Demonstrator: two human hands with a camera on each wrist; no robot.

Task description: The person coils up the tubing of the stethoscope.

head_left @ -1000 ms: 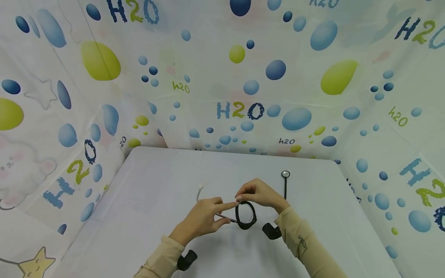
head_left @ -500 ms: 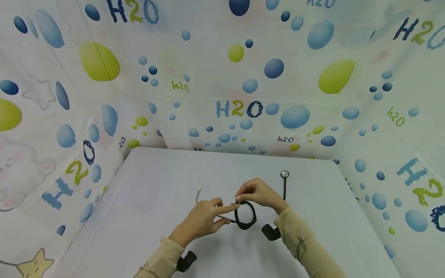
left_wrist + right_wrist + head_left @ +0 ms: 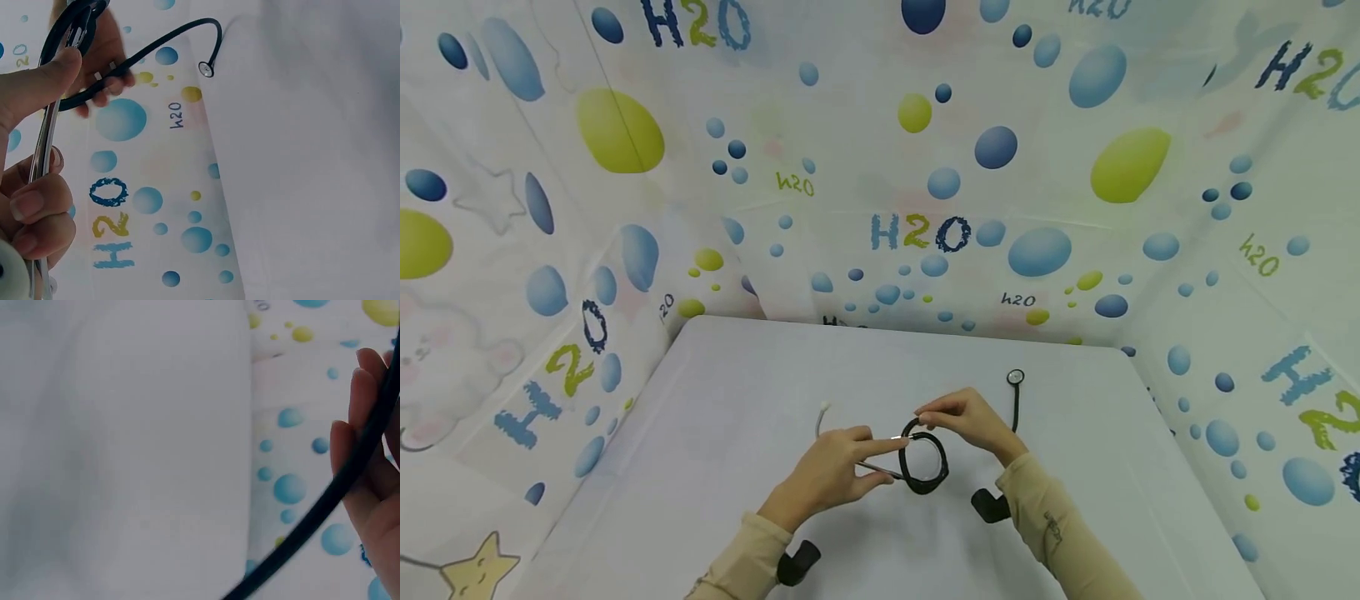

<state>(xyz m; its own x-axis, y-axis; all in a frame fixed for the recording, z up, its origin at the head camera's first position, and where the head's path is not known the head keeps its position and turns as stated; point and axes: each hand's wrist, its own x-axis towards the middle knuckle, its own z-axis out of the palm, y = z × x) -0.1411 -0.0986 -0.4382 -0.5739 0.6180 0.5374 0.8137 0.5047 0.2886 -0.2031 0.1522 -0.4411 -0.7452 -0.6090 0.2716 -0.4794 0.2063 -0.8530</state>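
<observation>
A stethoscope is held up above the table between both hands. In the head view its black tubing (image 3: 927,487) forms a loop. My left hand (image 3: 823,473) grips the metal ear tubes (image 3: 45,140), index finger stretched towards the loop and thumb below. A pale ear tip (image 3: 825,407) sticks up behind that hand. My right hand (image 3: 966,417) pinches the tubing at the loop's upper right. Past the right wrist the tubing runs to the round chest piece (image 3: 1016,377). The right wrist view has the tubing (image 3: 312,515) crossing the fingers (image 3: 361,406).
The white table (image 3: 737,375) lies beneath the hands. Patterned sheeting (image 3: 820,108) with blue and green drops encloses it at the back and sides. Black devices (image 3: 797,563) sit below both wrists.
My right hand has moved slightly away from the left fingertip, and a curved length of tubing now shows between them. The left hand and the loop have shifted a little left.
</observation>
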